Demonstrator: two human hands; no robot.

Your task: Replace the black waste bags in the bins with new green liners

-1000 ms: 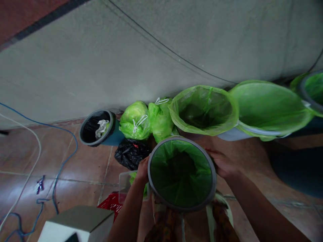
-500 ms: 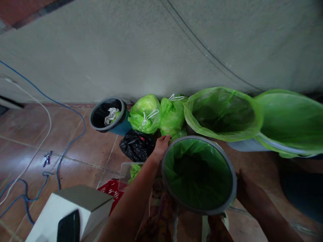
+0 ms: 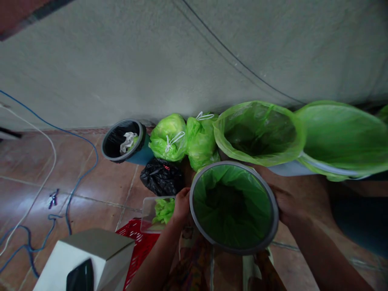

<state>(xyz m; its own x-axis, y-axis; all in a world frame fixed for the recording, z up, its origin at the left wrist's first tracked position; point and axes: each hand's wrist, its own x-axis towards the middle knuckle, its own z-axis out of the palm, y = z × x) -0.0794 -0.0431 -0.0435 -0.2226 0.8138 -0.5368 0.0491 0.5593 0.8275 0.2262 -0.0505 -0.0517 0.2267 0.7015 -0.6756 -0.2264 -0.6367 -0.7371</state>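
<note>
A round trash bin (image 3: 274,226) with a grey rim and a green bag liner (image 3: 230,234) stands in front of me, its mouth facing up. My left hand (image 3: 182,205) is closed at the left side of the rim. On the opposite side, my right hand (image 3: 286,204) grips the bin, its fingertips partly hidden by the rim. Just beyond the bin lie two tied green trash bags (image 3: 201,141) with white drawstrings and a tied black bag (image 3: 160,178). The inside of the liner is dark.
Two larger bins with green liners (image 3: 260,155) stand along the wall at right. A blue bin (image 3: 142,149) with a black liner holds crumpled paper. At left are a clear tub (image 3: 147,218) of green plastic, a red crate (image 3: 136,242), a white box (image 3: 81,246) with a phone, and cables (image 3: 71,202).
My left hand has come back from near the tied green bag to the bin's left rim. My right hand has moved up its side. The view has shifted slightly.
</note>
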